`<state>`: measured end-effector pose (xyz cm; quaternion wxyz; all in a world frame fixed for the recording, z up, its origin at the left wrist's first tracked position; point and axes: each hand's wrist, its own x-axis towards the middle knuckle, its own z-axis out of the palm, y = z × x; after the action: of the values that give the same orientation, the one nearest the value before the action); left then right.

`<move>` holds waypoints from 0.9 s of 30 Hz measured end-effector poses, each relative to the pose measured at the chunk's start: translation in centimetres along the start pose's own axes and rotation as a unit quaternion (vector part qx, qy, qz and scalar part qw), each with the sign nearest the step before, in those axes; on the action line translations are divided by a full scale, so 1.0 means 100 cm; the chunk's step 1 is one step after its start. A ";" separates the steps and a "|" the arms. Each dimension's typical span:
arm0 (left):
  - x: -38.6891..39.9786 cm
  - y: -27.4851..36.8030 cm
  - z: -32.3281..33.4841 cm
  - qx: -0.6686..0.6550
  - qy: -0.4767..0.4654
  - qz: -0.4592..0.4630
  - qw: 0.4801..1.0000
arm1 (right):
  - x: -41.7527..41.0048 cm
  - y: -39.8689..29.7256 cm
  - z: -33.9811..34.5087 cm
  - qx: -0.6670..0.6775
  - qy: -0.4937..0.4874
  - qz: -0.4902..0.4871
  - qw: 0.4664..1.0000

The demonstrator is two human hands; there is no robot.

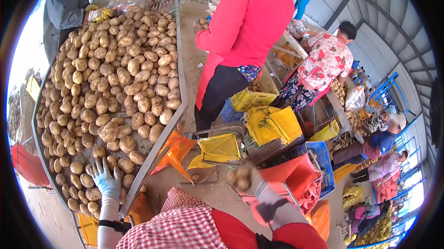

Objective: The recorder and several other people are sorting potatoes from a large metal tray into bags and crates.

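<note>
A large pile of potatoes (pixel 114 72) covers a metal-rimmed sorting table (pixel 152 151) at the left. My left hand (pixel 104 179), in a pale glove, rests with spread fingers on potatoes near the table's lower corner and grips none that I can see. Off to the right, my right hand (pixel 255 182) is blurred and holds several potatoes (pixel 240 178). It is beside a red mesh bag (pixel 288 172) hung on a metal frame. A smaller yellow mesh bag (pixel 220 147) hangs open on another frame, ahead of that hand.
A co-worker in a red top (pixel 249 16) stands ahead, near a yellow crate (pixel 255 92). Folded yellow bags (pixel 274 124) lie on a crate, with a blue crate (pixel 324 169) to their right. Another person (pixel 64 6) stands at the table's far left. Orange bags (pixel 175 148) hang below the table edge.
</note>
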<state>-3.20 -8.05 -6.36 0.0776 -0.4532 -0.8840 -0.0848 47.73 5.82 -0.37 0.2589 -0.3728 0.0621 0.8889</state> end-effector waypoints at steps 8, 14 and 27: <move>0.003 0.000 0.005 -0.014 0.013 0.020 1.000 | 0.027 -0.184 0.097 -0.068 0.139 -0.557 0.816; 0.001 -0.004 -0.010 -0.039 0.043 0.010 0.998 | 0.105 -0.013 0.052 -0.364 0.155 -0.401 0.826; 0.052 -0.027 -0.014 -0.058 0.059 -0.015 0.996 | 0.187 0.117 0.199 -0.799 -0.136 -0.491 0.321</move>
<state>-8.36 -5.81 -4.12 0.1018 -0.4382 -0.8780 -0.1637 18.22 9.57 -0.15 0.2299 -0.2363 -0.9081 0.2582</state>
